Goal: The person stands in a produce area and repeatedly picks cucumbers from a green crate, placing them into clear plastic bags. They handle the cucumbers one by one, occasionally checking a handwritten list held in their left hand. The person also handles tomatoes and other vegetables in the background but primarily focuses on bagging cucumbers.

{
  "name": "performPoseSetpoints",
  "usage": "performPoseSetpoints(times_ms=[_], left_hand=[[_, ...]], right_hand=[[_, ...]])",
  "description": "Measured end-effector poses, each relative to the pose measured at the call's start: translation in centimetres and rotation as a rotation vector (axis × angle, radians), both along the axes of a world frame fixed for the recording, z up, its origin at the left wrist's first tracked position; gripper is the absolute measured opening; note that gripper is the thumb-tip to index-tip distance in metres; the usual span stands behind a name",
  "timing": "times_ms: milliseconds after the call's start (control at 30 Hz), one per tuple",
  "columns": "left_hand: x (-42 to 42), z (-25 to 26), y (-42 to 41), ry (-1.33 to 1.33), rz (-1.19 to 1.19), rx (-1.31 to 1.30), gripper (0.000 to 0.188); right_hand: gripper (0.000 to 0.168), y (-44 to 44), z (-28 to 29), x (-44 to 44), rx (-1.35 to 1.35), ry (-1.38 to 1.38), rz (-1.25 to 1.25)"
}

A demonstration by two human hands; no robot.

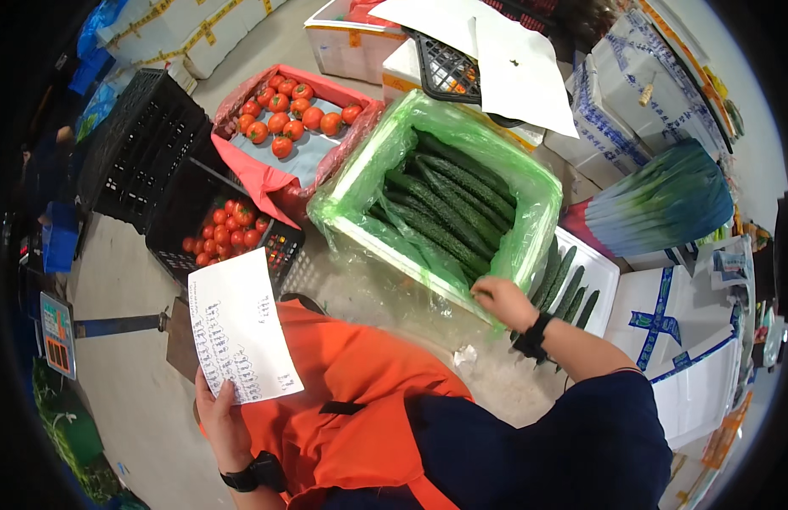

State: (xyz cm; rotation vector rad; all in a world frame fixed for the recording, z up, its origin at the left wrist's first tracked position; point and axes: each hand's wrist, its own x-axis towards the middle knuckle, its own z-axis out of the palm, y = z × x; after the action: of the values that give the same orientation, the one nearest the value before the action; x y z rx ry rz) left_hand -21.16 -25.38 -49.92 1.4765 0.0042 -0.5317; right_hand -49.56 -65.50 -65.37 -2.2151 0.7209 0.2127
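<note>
My left hand (223, 414) grips a white sheet of paper (244, 325) with handwriting on it, thumb on the front. My right hand (507, 301) is at the near right corner of a white foam box (394, 255), its fingers curled; whether they pinch the liner is not clear. Green plastic film (362, 166) lines this box and folds over its rim. Long dark green cucumbers (445, 204) lie side by side inside. More cucumbers (569, 290) rest on a white foam lid (601, 280), just beyond my right wrist.
Tomatoes (279, 121) sit in a red-lined box, others (231, 229) in a black plastic crate (171, 255). Stacked black crates (145, 146) stand behind. Leeks (661, 197) and taped foam boxes (655, 312) are on the right. A scale display (58, 335) stands at left.
</note>
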Motion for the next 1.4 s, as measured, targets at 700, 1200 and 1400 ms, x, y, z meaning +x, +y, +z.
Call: performPoseSetpoints(times_ms=[700, 1200, 1400], left_hand=[[1.6, -2.3, 4.7, 0.023, 0.076, -0.054, 0.054], [1.6, -2.6, 8.0, 0.029, 0.265, -0.057, 0.053], [2.7, -4.9, 12.1, -0.026, 0.243, -0.072, 0.059]], right_hand=[[0.062, 4.4, -3.3, 19.2, -0.302, -0.280, -0.211], [0.023, 16.6, -5.1, 31.5, -0.117, -0.409, 0.463], [0.060, 10.1, 0.4, 23.7, -0.429, -0.397, 0.056]])
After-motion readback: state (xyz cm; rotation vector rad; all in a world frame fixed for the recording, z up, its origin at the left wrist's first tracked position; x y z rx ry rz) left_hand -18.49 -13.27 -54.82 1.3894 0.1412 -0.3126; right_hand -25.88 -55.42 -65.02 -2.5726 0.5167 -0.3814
